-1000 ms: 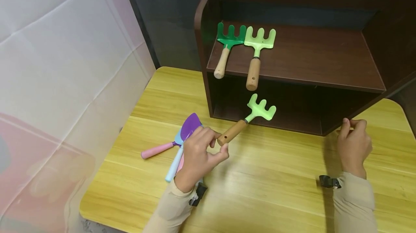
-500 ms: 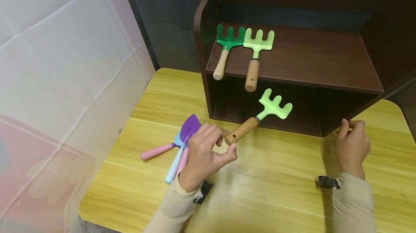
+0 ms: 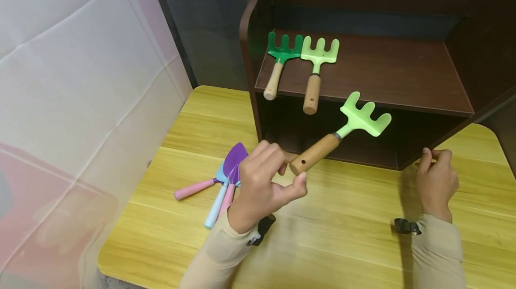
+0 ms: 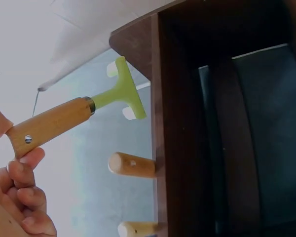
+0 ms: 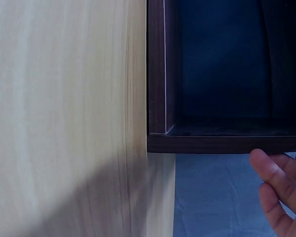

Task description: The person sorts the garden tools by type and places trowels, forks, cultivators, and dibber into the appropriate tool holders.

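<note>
Before a dark brown wooden shelf unit (image 3: 383, 74), the person's left hand (image 3: 266, 179) pinches a light-green three-tined fork (image 3: 339, 135) by its brown wooden handle's end, tilted above the yellow wood-grain table (image 3: 342, 222). The right hand (image 3: 437, 183) touches the unit's side panel (image 5: 212, 144) with bent fingers (image 5: 281, 180); whether it grips, I cannot tell.

Blue blade (image 3: 220, 172): partly hidden (purple blade (image 3: 234, 158) overlaps) | cabinet (image 3: 387, 71): cropped at right

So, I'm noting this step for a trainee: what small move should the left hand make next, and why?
Probably lift the held fork toward the upper shelf: the left hand pinches its handle end, its tines point toward the cabinet, and a matching fork lies on that shelf.
</note>
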Motion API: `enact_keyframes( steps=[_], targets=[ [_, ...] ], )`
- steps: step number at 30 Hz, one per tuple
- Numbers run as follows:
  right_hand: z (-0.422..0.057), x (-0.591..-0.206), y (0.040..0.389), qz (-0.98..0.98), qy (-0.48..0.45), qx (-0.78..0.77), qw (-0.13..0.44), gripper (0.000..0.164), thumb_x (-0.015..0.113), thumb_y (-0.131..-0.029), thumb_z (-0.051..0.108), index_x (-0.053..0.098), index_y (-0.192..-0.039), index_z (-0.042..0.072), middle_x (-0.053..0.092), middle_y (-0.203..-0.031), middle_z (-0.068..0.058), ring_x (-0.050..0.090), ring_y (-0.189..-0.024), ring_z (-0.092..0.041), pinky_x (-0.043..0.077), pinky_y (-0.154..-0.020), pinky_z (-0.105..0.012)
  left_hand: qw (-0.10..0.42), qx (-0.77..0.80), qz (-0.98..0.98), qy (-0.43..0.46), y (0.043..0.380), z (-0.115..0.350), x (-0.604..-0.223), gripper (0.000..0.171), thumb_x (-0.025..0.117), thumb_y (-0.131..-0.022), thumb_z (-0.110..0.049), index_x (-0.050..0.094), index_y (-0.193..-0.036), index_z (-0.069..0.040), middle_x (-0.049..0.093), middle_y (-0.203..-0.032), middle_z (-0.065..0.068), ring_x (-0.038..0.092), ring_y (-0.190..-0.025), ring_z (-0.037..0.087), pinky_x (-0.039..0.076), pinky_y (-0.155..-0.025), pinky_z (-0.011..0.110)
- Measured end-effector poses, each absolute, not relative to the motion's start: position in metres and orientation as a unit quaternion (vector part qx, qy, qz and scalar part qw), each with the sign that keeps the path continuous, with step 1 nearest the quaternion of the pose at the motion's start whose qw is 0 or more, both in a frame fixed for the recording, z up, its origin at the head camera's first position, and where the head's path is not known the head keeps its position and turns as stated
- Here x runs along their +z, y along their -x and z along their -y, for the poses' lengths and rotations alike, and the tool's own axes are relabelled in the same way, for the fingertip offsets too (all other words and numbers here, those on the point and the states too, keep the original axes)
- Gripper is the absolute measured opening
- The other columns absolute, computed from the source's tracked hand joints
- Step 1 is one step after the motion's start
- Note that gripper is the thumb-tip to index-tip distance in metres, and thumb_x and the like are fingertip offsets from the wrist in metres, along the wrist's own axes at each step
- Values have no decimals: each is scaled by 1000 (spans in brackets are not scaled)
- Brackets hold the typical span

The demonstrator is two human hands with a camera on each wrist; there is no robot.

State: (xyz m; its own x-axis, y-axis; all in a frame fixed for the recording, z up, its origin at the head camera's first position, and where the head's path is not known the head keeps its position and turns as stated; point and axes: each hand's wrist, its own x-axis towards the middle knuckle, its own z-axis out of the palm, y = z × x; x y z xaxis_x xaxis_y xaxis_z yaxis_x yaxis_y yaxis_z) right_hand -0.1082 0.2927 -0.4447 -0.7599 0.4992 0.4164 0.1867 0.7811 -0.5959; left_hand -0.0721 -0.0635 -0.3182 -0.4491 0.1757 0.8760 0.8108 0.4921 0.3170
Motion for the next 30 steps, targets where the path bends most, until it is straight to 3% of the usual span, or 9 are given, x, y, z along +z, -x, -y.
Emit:
enact_keyframes(
  steps=[17,30],
  targets=[
    [-294,-446,110,899,192,274,282,42,40,-101,34,53,-111,-4,69,-90,-29,59,-87,-55,35,-66,-61,466,-324,757,323,100,42,-309,24,59,-82,-26,60,-71,-5,51,-58,1,45,-57,14,37,-53,23],
    [-293,-445,108,899,192,272,286,42,40,-102,34,53,-109,-5,68,-89,-31,59,-87,-56,35,-65,-61,484,-285,772,297,114,23,-308,21,70,-71,-25,58,-68,-9,49,-56,-3,43,-56,12,34,-51,20]
  ],
)
